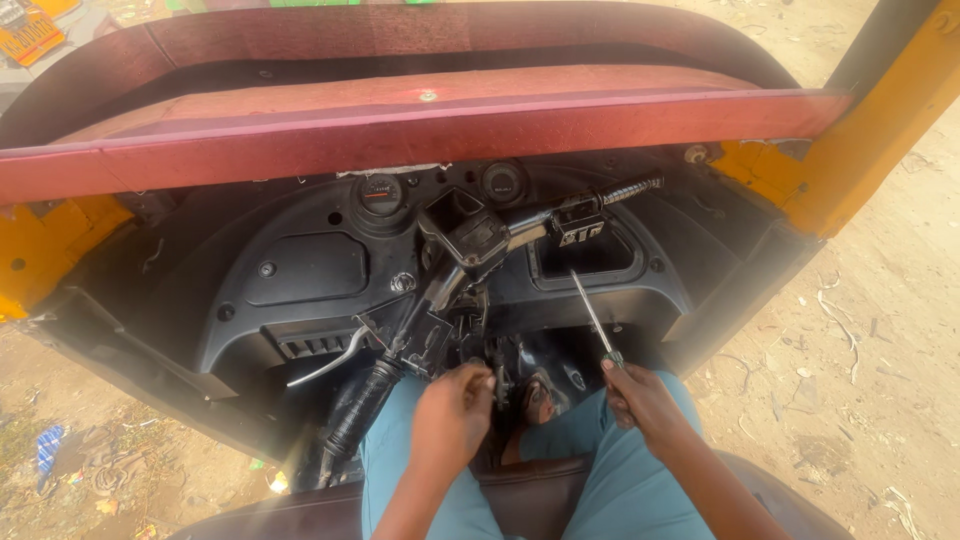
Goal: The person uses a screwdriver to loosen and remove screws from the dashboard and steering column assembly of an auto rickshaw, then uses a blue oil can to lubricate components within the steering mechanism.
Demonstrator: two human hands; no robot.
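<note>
Landmark: black metal handlebar [470, 262] of a three-wheeler, turned steeply, running from its lower-left grip up to the upper-right grip; everything below is placed against it.

Right hand: the right hand [637, 392] sits below and right of the handlebar's centre, fingers wrapped tight round the handle of a long slim screwdriver with a silver shaft [592, 315].

Screwdriver: shaft slants up and left from the fist, tip reaching up just under the black switch housing [578, 226] on the handlebar's upper-right end; whether tip and housing touch, cannot tell.

Left hand: the left hand [452, 412] is directly below the handlebar's middle, fingers curled in and pinched at the dark tangle of parts and cables [480, 345] under the column; what exactly it grips is hidden by the fingers.

Lower grip: black ribbed rubber grip [358, 408] hangs at the handlebar's lower-left end, just left of the left hand, with a curved silver lever [325, 362] beside it.

Dashboard: dark grey plastic dashboard panel [300, 270] lies behind the handlebar, a small round gauge with a red mark [381, 190] above and left of its centre.

Frame: red padded ledge [420, 135] spans above the handlebar; yellow metal body posts [870, 130] stand at either side.

Legs: teal trouser legs [600, 470] below the handlebar, on a dark seat [530, 500].
</note>
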